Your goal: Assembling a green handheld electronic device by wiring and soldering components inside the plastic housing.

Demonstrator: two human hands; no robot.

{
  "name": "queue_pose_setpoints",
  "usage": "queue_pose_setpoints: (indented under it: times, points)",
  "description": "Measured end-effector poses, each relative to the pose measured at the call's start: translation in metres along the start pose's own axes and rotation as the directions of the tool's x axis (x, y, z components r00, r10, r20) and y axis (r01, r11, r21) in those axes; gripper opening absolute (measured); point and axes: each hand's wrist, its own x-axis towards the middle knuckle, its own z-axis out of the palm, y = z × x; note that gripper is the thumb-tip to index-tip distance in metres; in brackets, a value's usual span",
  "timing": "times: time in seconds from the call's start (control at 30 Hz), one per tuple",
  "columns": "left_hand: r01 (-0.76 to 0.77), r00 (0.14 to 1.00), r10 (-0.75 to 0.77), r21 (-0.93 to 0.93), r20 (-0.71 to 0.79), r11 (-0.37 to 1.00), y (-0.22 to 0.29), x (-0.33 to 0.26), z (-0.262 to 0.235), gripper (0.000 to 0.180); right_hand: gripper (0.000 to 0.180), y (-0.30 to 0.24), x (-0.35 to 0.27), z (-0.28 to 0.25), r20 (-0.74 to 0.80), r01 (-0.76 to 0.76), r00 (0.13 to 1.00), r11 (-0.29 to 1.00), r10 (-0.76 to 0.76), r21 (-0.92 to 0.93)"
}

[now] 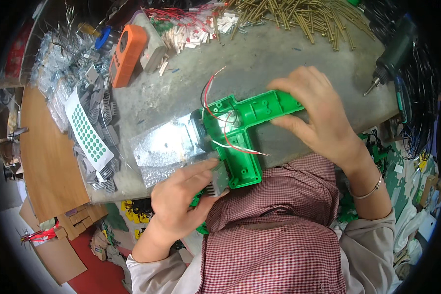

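My right hand (pixel 320 110) grips the handle end of a green plastic tool housing (pixel 267 109), fingers and thumb closed around it. The housing is an open half shell with its inside facing up. From its left side a shiny flat metal plate (pixel 164 144) sticks out past a black collar (pixel 199 128). Loose red, white and black wires (pixel 237 148) come out of the shell, their ends free. Pinched in my left hand (pixel 183 196) is a grey finned plate (pixel 219 179), held beside the lower left edge of the housing.
Several grey finned pieces (pixel 108 132) lie at left under a sheet of green dot stickers (pixel 88 128). An orange meter (pixel 127 56) leans on a block behind them. Long brass-coloured screws (pixel 308 19) and white-tipped red wires (pixel 196 32) are piled at the back. A power screwdriver (pixel 394 54) is at right.
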Motion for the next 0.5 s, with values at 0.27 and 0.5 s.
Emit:
queue_pose_setpoints:
  times: [0.27,0.5]
  points:
    - [-0.099,0.989,0.119,0.204,-0.086,0.974,0.001,-0.012,0.007,0.063,0.039,0.001,-0.002,0.003,-0.002,-0.003,1.0,1.0,0.003,-0.012]
    - [-0.107,0.983,0.166,0.476,-0.082,0.873,0.003,-0.031,0.024,0.033,0.038,0.002,0.001,0.002,0.022,0.036,0.999,0.999,-0.036,0.009]
